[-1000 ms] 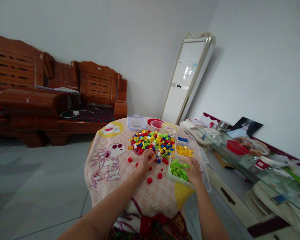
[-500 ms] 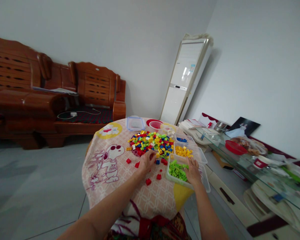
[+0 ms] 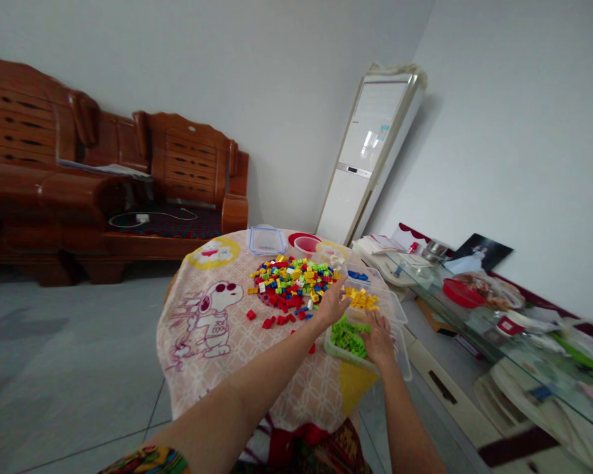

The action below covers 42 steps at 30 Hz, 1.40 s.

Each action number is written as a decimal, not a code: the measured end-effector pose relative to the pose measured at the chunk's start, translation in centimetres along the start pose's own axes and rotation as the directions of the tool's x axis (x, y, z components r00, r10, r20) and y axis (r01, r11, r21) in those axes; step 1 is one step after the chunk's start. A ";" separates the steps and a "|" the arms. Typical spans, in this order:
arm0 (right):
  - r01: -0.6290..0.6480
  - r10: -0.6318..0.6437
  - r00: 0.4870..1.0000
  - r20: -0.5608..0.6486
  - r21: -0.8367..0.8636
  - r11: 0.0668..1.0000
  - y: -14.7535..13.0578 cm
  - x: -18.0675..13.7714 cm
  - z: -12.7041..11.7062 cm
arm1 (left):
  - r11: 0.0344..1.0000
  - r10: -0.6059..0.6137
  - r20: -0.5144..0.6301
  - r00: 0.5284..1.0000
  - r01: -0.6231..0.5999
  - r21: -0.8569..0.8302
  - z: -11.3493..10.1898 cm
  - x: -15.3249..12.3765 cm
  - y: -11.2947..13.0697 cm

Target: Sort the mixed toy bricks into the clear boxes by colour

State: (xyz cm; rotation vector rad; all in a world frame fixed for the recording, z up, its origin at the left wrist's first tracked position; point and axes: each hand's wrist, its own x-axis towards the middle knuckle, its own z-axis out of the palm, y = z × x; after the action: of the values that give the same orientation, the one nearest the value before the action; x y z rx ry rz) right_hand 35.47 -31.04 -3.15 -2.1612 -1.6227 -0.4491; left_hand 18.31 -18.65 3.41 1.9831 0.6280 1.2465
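A heap of small coloured bricks (image 3: 291,283) lies on a round table under a cartoon-print cloth (image 3: 212,316). My left hand (image 3: 332,304) reaches across the heap's right edge toward the clear box of yellow bricks (image 3: 363,299), fingers stretched out. My right hand (image 3: 377,339) rests on the clear box of green bricks (image 3: 346,337), fingers lying over its rim. A few red bricks (image 3: 269,321) lie loose in front of the heap.
A clear lid (image 3: 265,240), a red-rimmed bowl (image 3: 306,245) and a box with blue bricks (image 3: 360,275) stand at the table's far side. Wooden sofas (image 3: 103,191) fill the left. A standing air conditioner (image 3: 368,151) and a cluttered glass shelf (image 3: 494,309) are at the right.
My left hand has moved right, from the loose red bricks at the heap's front to the heap's right edge by the yellow box. The right hand has stayed on the green box.
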 end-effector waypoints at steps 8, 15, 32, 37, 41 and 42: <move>-0.007 0.007 1.000 0.021 0.017 1.000 -0.1 0.0 0.0 | 0.947 -0.058 -0.138 0.989 0.098 0.306 -7.0 -1.8 -4.3; -0.024 0.023 1.000 0.012 0.018 1.000 0.0 -0.2 0.0 | 0.842 -0.134 -0.313 0.940 0.275 0.464 -12.2 -1.9 -7.3; 0.038 -0.038 0.999 -0.008 -0.029 0.999 0.3 -0.1 0.2 | 0.779 -0.267 -0.221 0.938 0.345 0.523 -13.5 -2.1 -7.9; -0.001 0.001 1.000 -0.017 -0.027 1.000 0.1 -0.1 0.3 | 0.798 -0.256 -0.248 0.934 0.349 0.491 -13.6 -2.1 -8.3; 0.006 -0.007 1.000 -0.015 -0.032 0.999 0.1 0.0 0.4 | 0.820 -0.242 -0.276 0.930 0.348 0.454 -13.7 -1.9 -8.1; 0.010 -0.010 1.000 -0.012 -0.031 0.999 0.1 0.0 0.4 | 0.828 -0.231 -0.275 0.933 0.337 0.447 -13.5 -1.9 -7.9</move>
State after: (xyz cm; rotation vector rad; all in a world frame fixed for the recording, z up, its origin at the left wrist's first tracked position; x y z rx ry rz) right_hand 35.60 -30.91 -3.50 -2.1695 -1.6310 -0.4933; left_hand 4.98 -10.83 0.18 2.0531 1.4167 1.1950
